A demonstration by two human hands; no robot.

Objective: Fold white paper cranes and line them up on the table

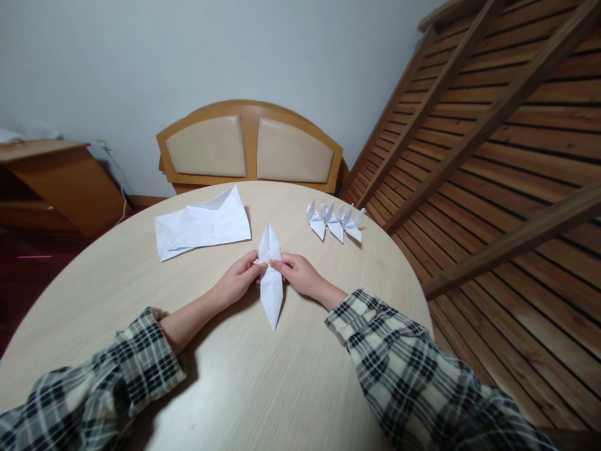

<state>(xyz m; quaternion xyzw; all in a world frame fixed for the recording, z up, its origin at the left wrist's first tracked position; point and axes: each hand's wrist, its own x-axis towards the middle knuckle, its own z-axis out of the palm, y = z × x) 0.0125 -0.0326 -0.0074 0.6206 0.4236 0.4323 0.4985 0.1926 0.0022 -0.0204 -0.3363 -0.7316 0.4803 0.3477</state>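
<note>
From the head view, the person's left hand (240,275) and right hand (301,274) — two in all — both pinch one long folded paper (271,294) over the round table's (220,382) middle; an uneven tug could skew or tear it. Toward the table's far edge: one creased white sheet (201,227), left; three folded paper birds (335,229), right.

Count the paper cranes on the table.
3: left crane, middle crane and right crane, in a row beyond the right hand. Overlap might hide more.
</note>
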